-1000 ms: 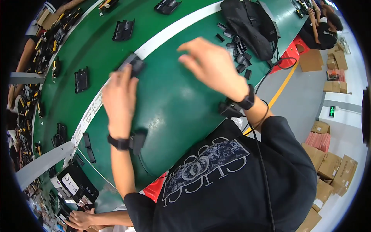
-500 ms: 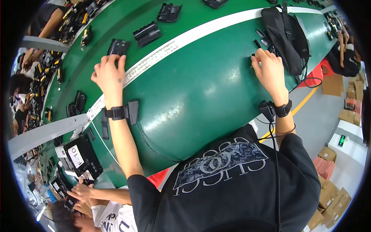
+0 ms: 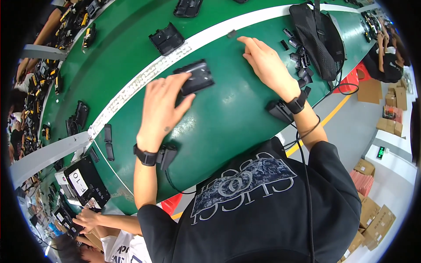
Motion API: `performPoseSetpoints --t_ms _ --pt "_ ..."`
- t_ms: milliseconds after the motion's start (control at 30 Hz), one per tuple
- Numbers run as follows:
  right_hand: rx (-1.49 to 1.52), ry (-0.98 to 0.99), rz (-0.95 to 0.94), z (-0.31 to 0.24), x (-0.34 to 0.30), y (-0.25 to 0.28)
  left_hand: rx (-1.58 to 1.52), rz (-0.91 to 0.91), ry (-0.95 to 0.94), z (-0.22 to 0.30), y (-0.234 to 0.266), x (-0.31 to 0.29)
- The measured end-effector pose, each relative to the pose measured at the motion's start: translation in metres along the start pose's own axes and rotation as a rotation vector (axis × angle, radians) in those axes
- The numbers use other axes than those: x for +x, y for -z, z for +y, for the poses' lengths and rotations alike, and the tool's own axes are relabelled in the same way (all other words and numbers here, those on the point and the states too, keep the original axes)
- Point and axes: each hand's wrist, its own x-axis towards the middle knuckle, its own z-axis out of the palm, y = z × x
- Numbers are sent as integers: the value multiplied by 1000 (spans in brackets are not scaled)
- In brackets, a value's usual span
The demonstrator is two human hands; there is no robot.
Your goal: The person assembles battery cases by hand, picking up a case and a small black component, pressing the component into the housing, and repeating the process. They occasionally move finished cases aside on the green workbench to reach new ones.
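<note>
My left hand (image 3: 164, 103) grips the near-left edge of a black plastic housing (image 3: 201, 76), fingers on top and thumb at its lower side. This housing is over the green worktable, just inside the white strip. To its right, my right hand (image 3: 267, 63) reaches forward with the index finger extended and the thumb apart from it. Just beyond that fingertip is a small dark piece (image 3: 231, 33) by the white strip, seemingly not touched. Both wrists wear black straps with cabled boxes.
Loose small black parts (image 3: 302, 61) lie beside a black mesh bag (image 3: 316, 41) on the right. Beyond the white strip (image 3: 127, 94) sits another black housing (image 3: 167, 38). A grey metal bar (image 3: 52, 153) crosses at left, near a co-worker's hand (image 3: 87, 219).
My left hand has drawn a black housing back from beyond the strip, toward the middle. My right hand has moved left and forward, away from the small parts by the bag.
</note>
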Motion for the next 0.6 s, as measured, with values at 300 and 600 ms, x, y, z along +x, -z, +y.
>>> performPoseSetpoints --t_ms 300,600 --pt "-90 -155 97 5 32 -2 35 19 -42 2 -18 -4" --pt "-336 -348 33 32 108 -43 10 57 -16 -2 -20 -5"
